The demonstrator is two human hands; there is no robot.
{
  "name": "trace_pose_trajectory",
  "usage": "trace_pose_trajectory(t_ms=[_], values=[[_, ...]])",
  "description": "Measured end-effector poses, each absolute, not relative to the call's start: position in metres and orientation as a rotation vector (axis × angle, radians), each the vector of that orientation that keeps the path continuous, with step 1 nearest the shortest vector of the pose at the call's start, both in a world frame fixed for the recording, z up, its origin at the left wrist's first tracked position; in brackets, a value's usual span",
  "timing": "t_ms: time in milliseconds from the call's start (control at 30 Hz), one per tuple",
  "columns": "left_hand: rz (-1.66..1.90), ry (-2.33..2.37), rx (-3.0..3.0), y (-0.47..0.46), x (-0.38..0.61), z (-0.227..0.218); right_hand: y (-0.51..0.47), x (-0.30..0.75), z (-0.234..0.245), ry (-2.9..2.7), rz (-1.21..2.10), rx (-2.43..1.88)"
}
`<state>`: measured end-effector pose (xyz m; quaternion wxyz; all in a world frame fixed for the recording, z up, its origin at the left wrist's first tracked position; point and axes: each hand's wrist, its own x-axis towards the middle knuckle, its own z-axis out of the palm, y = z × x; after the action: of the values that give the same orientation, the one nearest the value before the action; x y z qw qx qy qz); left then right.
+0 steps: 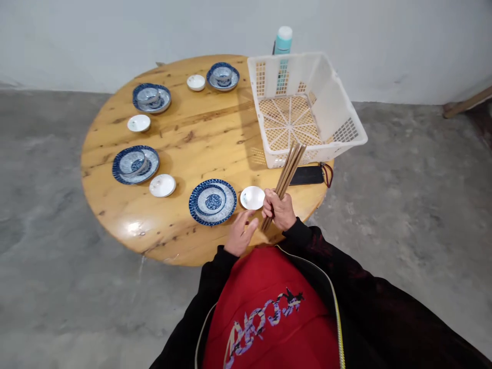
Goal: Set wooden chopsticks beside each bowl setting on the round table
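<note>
My right hand (280,209) is closed around a bundle of brown chopsticks (289,169), which slant up and to the right over the table's near edge. Beside it, my left hand (240,233) has its fingers stretched out and holds nothing. Just beyond my hands lies a small white dish (251,198). To its left is a blue-patterned plate (195,214) with a matching bowl (212,201) on it.
On the round wooden table (188,136), more blue plate-and-bowl sets (136,164) stand with small white dishes (162,185). A white plastic basket (346,123) occupies the right side, a dark phone-like object (306,176) before it and a light-blue bottle (283,43) behind.
</note>
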<state>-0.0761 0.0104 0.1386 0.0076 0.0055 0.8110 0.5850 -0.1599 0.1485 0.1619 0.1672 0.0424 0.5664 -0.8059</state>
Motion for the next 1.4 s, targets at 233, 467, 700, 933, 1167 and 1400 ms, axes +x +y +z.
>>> trace_pose_trajectory(t_ms=[233,467,700,933,1167,1400], values=[[2.257,1.458,-0.148,0.017,-0.061,0.153,0.123,-0.15,0.179,1.585,-2.221,-0.013],[2.408,1.422,-0.407,0.022,-0.057,0.152,0.117,-0.137,0.17,1.593,-1.845,0.023],[2.564,1.346,-0.676,0.027,-0.055,0.151,0.106,-0.128,0.163,1.596,-1.745,0.031],[2.523,1.439,-0.666,0.018,-0.051,0.148,0.115,-0.141,0.154,1.874,-1.963,-0.138],[2.476,1.539,-0.624,0.016,-0.048,0.139,0.123,-0.141,0.156,1.884,-1.993,-0.073],[2.455,1.609,-0.676,0.014,-0.046,0.136,0.122,-0.138,0.154,1.692,-2.036,0.06]])
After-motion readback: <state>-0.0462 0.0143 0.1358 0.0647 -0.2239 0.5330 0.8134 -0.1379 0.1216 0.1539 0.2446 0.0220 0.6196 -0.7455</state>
